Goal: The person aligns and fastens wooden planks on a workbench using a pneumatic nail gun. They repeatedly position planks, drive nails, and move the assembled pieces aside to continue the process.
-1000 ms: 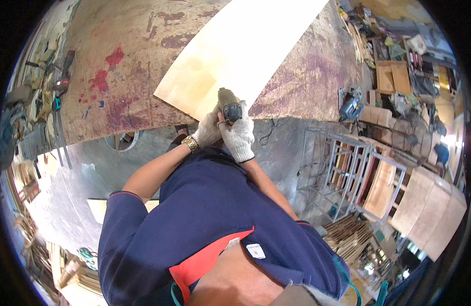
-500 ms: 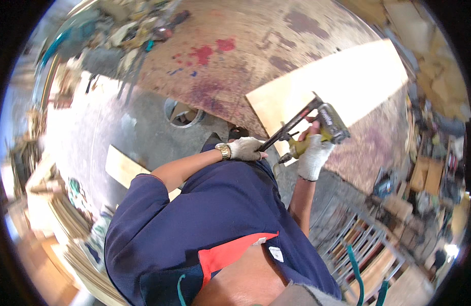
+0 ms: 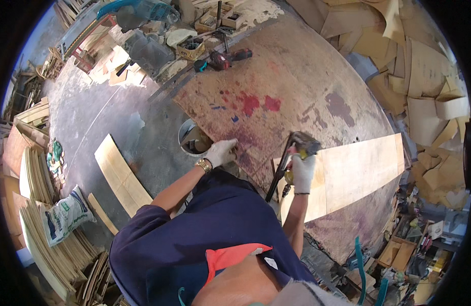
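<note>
Stained workbench (image 3: 317, 86): nail gun (image 3: 296, 153) within right hand (image 3: 302, 171) fingers, over plywood board (image 3: 358, 168).

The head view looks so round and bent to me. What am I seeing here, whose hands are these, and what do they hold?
No machine here: a person wears a wide fisheye camera on the head, looking down, so straight edges curve. Both hands wear pale work gloves. The right hand grips a nail gun over a pale board lying on a big stained worktable. The left hand rests at the table's edge, above a bucket on the floor. A red drill lies farther along the table.
</note>
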Motion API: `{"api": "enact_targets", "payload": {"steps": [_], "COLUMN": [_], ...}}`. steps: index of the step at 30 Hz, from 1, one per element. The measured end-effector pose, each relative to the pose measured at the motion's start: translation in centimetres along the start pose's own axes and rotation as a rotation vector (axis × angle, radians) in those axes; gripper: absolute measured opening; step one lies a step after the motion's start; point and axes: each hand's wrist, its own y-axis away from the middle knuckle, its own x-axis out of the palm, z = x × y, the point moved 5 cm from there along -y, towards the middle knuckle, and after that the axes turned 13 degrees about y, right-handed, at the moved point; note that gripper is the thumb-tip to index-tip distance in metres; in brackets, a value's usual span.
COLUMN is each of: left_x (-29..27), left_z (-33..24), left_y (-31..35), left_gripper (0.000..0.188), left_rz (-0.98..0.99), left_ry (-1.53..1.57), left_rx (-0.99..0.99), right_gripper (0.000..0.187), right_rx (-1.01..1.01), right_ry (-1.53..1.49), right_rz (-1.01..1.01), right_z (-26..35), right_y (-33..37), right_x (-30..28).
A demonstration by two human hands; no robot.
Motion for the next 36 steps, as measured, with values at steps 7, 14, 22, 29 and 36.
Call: {"api": "enact_targets", "payload": {"steps": [7, 14, 22, 29, 36], "left_x": [-14.6, -29.7, -44.2, -47.5, -47.1], "left_z": [6.2, 11.0, 16.2, 20.5, 23.5], "left_y": [-9.1, -21.5, -40.3, -51.2, -53.1], "left_gripper": [0.028, 0.019, 0.023, 0.022, 0.023], "left_rz": [-0.468, -0.713, -0.887, -0.501, -0.223], "left_ry": [0.102, 0.075, -0.219, -0.524, -0.553], "left_rx": [-0.050, -0.032, -0.003, -0.093, -0.191], "right_gripper": [0.026, 0.039, 0.037, 0.034, 0.046], "right_rx": [-0.014, 0.119, 0.146, 0.266, 0.361], "right_ry": [0.442, 0.580, 0.678, 0.587, 0.698], "right_rz": [0.035, 0.060, 0.017, -0.021, -0.002], "right_z": [-5.0, -3.2, -1.0, -1.7, -3.4], "right_y": [-6.8, -7.1, -7.1, -6.6, -6.1], "right_x": [12.8, 16.0, 16.7, 16.7, 16.4]}}
